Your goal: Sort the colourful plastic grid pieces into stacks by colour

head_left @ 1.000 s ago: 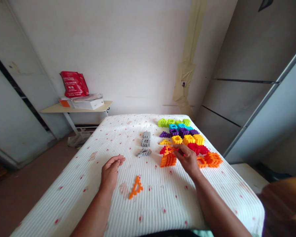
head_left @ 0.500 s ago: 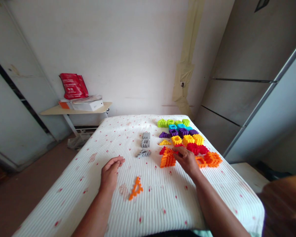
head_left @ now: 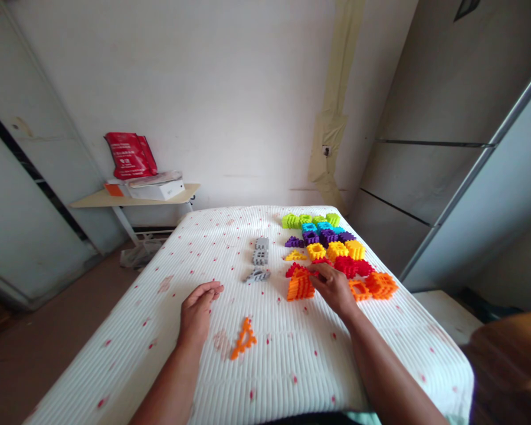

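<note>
My left hand (head_left: 200, 307) hovers over the bedspread with its fingers curled together and nothing visible in them. To its right, a single orange triangular building piece (head_left: 244, 339) lies flat. My right hand (head_left: 334, 289) reaches to a stack of orange triangular building pieces (head_left: 300, 285), its thumb and fingertips closed at the stack's upper right edge. Part of the grip is hidden behind the fingers. Red pieces (head_left: 347, 267) sit just behind this hand, and orange square pieces (head_left: 382, 285) lie to its right.
Yellow (head_left: 337, 251), purple (head_left: 328, 238), blue (head_left: 324, 226) and lime green pieces (head_left: 305, 221) stand in rows farther back. Grey pieces (head_left: 261, 257) form a short column left of them. A side table (head_left: 92, 198) carries a red bag (head_left: 130, 155). A grey cabinet (head_left: 425, 171) stands right.
Both hands and the building pieces hold practically the same places. Only the view has shifted very slightly.
</note>
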Demonstrator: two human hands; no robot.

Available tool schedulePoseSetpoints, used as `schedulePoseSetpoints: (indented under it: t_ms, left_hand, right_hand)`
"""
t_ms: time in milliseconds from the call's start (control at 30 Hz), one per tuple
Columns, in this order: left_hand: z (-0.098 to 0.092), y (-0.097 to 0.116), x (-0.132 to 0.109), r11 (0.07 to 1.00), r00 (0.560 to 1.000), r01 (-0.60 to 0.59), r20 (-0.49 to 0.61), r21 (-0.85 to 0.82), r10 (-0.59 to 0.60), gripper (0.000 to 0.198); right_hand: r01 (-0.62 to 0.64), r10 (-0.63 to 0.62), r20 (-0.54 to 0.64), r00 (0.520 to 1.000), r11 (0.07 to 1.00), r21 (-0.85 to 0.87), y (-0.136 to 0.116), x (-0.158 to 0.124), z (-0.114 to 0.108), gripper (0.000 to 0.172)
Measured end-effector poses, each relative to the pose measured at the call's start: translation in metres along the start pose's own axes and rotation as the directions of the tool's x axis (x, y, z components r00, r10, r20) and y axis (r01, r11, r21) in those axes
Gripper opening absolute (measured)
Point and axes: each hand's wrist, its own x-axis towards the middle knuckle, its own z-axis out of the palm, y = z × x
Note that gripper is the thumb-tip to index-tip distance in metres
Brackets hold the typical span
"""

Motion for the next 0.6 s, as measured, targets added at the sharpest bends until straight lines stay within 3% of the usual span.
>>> schedulePoseSetpoints:
  t_ms: [367, 500, 600]
  left_hand:
    - [-0.003, -0.007, 0.003, 0.999, 1.0, -0.005, 0.021, -0.039, 0.006, 0.029]
    - [-0.002, -0.006, 0.002, 1.0, 1.0, -0.012, 0.009, -0.016, 0.012, 0.028]
    - [0.0, -0.004, 0.001, 0.999, 1.0, -0.018, 0.016, -0.027, 0.018, 0.025]
  right_hand:
    - [0.056, -0.056, -0.048, 0.997, 0.998, 0.002, 0.004, 0.0, 0.0, 0.019]
    - [0.144, -0.137, -0.209, 0.968, 0.989, 0.02, -0.005, -0.004, -0.001, 0.014]
    - [0.299, -0.286, -0.153, 0.946, 0.952, 0.066, -0.024, -0.014, 0.012, 0.013]
